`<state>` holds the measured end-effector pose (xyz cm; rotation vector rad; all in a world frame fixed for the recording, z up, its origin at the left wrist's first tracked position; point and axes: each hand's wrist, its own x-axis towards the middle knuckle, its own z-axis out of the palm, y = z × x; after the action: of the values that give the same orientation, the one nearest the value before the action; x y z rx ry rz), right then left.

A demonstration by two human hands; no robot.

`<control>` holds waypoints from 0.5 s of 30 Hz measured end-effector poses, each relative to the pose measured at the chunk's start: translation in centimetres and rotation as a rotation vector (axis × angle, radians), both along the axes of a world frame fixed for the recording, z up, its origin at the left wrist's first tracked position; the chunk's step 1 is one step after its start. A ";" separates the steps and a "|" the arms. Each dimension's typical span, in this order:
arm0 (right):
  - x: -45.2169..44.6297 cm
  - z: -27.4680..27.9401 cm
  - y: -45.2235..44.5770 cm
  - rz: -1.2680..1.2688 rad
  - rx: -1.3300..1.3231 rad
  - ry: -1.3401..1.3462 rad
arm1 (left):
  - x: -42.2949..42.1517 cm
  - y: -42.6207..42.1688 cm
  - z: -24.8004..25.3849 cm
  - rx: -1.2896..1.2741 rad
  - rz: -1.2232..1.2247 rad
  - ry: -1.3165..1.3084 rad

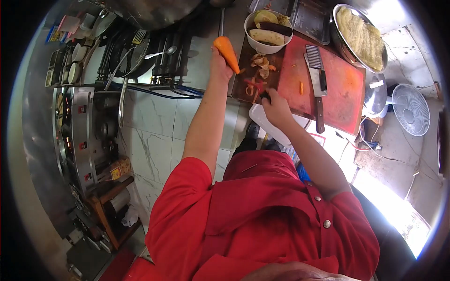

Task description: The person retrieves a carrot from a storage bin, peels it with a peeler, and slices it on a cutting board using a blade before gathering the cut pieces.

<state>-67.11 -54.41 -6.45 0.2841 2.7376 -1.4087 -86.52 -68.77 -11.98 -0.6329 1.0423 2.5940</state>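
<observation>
Between the left hand (pixel 221 68) and the right hand (pixel 276 110), a passage lies over the curled brown-orange peelings (pixel 264 71). Beyond, the round white bowl (pixel 263 48) blocks the way. The rectangular red board (pixel 344 96) gives free room at right, but 2 tools bar its middle: the wooden-handled steel knife (pixel 317 91) and the black-handled wavy-bladed cutter (pixel 315 56).

No lettering is coming through legibly: three red labels (pixel 83 145) are lining a metal appliance front (pixel 86 161), and a yellow label (pixel 115 173) is marking a package (pixel 124 166), all showing too small.
</observation>
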 end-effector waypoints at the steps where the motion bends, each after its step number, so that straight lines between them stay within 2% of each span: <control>1: -1.1 0.9 -0.1 -0.016 0.024 0.045 | 0.3 -0.2 0.2 0.033 -0.070 0.017; 3: -4.7 3.4 -0.5 -0.033 0.032 0.111 | 1.4 0.1 0.2 0.061 -0.153 0.026; 5: -8.3 4.4 -0.8 -0.044 0.017 0.141 | 2.2 0.9 0.2 -0.016 -0.210 0.103; 7: -10.5 4.5 -1.1 -0.009 0.086 0.041 | 2.7 2.2 -0.1 0.034 -0.182 0.098; 10: -7.5 3.1 -2.3 0.002 0.081 0.078 | 1.7 1.8 -0.2 0.069 -0.108 0.086; 11: -5.7 3.5 -2.5 -0.004 0.019 -0.029 | 1.0 1.5 -0.3 0.061 -0.071 0.077; 15: -0.7 1.6 -1.1 -0.044 -0.143 -0.132 | 0.9 0.6 0.6 -0.023 0.034 -0.020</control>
<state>-67.80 -55.49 -4.85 0.4169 2.5267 -1.5278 -85.66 -68.19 -11.34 -0.6860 1.0663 2.6024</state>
